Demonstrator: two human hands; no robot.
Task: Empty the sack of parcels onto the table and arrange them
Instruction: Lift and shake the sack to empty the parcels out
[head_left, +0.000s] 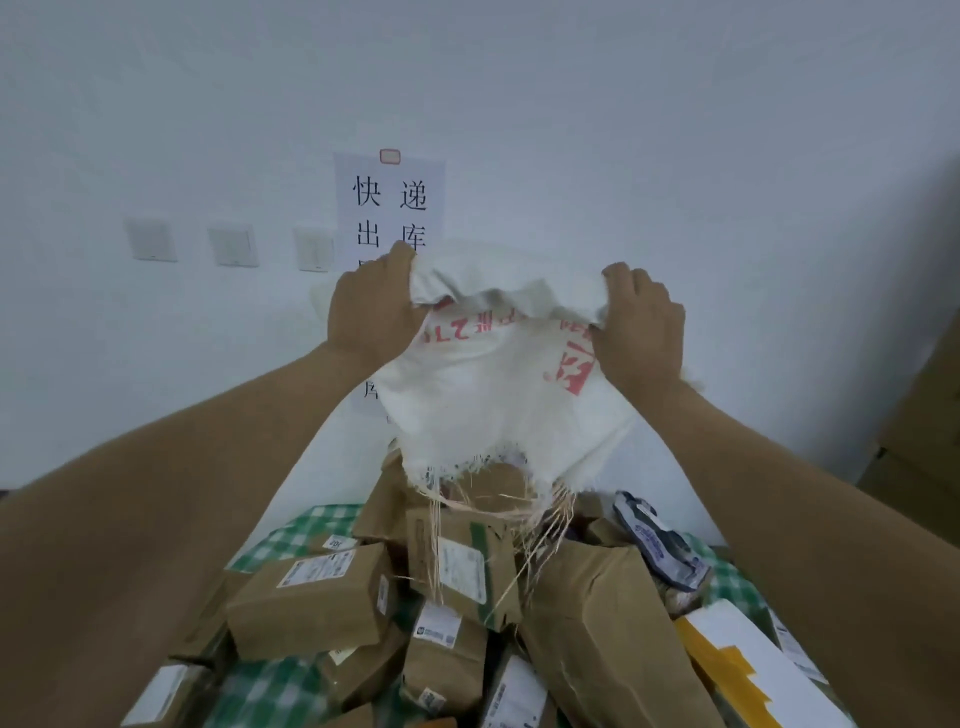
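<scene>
Now the sack is hanging upside down, mouth over the heap.

Underneath, the table (291, 530), covered in green check cloth, is carrying a pile of parcels (457, 597) spreading from six o'clock up toward the middle: brown paper packets, a white box at five o'clock, a grey mailer at four. Above the pile the white woven sack (498, 384) is being held by its closed bottom end, so its frayed mouth is pointing down and just brushing the top packet, probably to let the last contents drop out. Whether anything is remaining inside, I cannot tell. Both arms are reaching forward and up. The left hand (371, 312), at eleven o'clock of the sack, is bunching cloth in curled fingers; the right hand (641, 322), at one o'clock, is gripping the other corner likewise.
</scene>
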